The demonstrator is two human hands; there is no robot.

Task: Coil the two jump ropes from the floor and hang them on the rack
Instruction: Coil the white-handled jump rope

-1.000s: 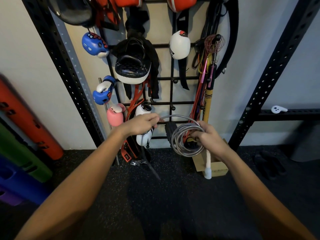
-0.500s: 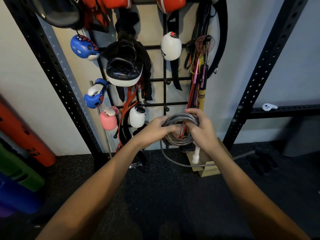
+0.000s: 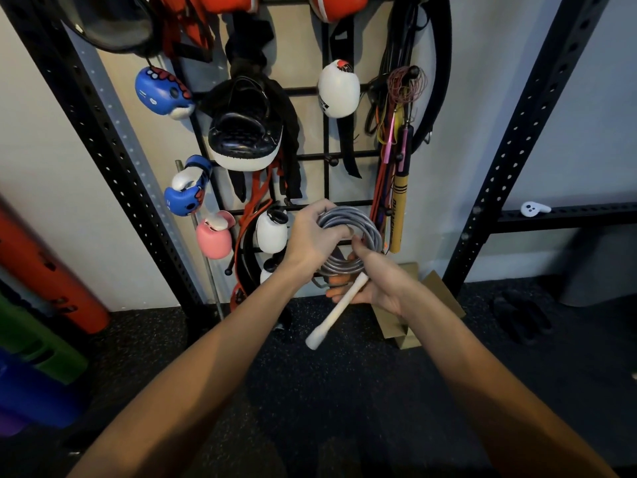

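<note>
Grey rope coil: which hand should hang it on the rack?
Probably the left hand: it grips the top of the grey rope coil, nearest the rack. The right hand sits lower, holding the coil's bottom and the white handle.

1 head-worn camera faces forward and down, near the rack (image 3: 325,191).

I can read no words here for certain. Black lettering runs down the yellow stick (image 3: 400,208) hanging just beyond my right hand (image 3: 375,288), to its right, but it is too blurred to spell out. Above my left hand (image 3: 310,238), the white glove (image 3: 339,88) carries a small dark mark near its lower edge, also unreadable.
</note>
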